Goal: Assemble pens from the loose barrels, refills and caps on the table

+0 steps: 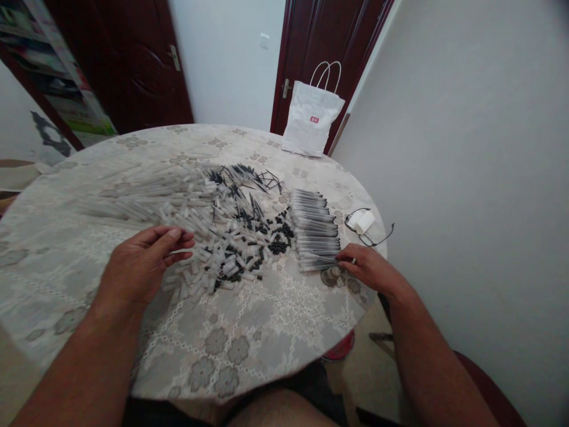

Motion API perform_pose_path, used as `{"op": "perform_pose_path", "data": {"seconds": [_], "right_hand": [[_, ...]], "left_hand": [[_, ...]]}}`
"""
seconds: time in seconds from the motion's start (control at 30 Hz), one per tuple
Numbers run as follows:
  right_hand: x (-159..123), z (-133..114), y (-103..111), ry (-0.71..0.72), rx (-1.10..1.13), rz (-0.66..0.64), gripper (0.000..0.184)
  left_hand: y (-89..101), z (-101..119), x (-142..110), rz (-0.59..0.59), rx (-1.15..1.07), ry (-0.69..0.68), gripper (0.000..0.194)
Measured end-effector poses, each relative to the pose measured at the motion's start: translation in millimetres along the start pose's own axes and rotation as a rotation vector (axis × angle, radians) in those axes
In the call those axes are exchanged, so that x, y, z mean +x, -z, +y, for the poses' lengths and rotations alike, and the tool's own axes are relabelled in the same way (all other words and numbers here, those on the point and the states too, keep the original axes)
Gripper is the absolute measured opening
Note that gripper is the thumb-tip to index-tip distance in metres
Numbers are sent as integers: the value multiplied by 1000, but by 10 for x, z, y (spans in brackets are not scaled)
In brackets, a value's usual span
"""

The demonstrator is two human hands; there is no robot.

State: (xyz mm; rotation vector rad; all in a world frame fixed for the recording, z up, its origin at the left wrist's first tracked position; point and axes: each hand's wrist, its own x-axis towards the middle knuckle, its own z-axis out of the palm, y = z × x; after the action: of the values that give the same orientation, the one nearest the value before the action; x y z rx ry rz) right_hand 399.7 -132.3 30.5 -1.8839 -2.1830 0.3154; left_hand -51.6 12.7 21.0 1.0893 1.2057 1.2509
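My right hand (367, 267) is closed at the near end of a neat row of clear-barrelled pens (315, 228) with dark ends. Its fingertips pinch the end of the nearest pen (322, 260). On the other side, my left hand (142, 261) hovers by the loose parts, thumb and forefinger pressed together; whatever is between them is too small to make out. Beside it spreads a heap of short whitish caps (229, 261), with small black plugs (280, 243) at its right. Behind lie long clear tubes (146, 198) and thin dark refills (244, 175).
A patterned cloth covers the round table (267, 338). Eyeglasses (376, 242) and a folded white tissue (361, 221) lie right of the pen row. A white paper bag (313, 118) stands at the far edge. The wall (466, 148) is close on the right.
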Motion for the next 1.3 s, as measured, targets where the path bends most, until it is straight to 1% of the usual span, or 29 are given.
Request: {"op": "perform_pose_path", "data": {"seconds": [0.17, 0.4, 0.5, 0.6, 0.7, 0.77, 0.8, 0.87, 0.93, 1.0, 1.1, 1.17, 1.23, 1.3], "right_hand": [[-10, -8, 27, -8, 11, -22, 21], [118, -52, -2, 61, -144, 73, 23], [159, -45, -29, 63, -173, 69, 22], [151, -31, -42, 60, -146, 57, 23], [122, -81, -26, 55, -129, 104, 23], [126, -206, 0, 55, -125, 183, 24], [142, -303, 14, 57, -115, 231, 24], [208, -560, 30, 94, -73, 283, 25], [315, -874, 15, 177, -11, 238, 24], [454, -1200, -44, 255, 25, 168, 24], [704, -1611, -207, 295, -19, 24, 23], [880, -1794, -332, 292, -65, -48, 21], [1051, -1895, -441, 274, -113, -89, 19], [1214, -1917, -514, 217, -168, -86, 20]], "left_hand": [[9, -1, 8, 9, -1, -7, 28], [21, 4, 13, 5, -18, 2, 27], [50, 33, 13, 29, -27, -7, 25], [106, 71, 25, 64, -45, -32, 23], [180, 102, 39, 122, -75, -79, 23], [235, 118, 47, 166, -80, -102, 24], [265, 125, 53, 197, -73, -107, 25], [337, 129, 75, 256, 4, -126, 27], [429, 119, 109, 319, 158, -163, 30], [531, 90, 141, 341, 372, -193, 32], [650, 6, 162, 298, 690, -226, 27], [675, -65, 156, 212, 838, -216, 27], [653, -131, 143, 150, 966, -202, 32], [600, -174, 130, 82, 1104, -212, 36]]}}
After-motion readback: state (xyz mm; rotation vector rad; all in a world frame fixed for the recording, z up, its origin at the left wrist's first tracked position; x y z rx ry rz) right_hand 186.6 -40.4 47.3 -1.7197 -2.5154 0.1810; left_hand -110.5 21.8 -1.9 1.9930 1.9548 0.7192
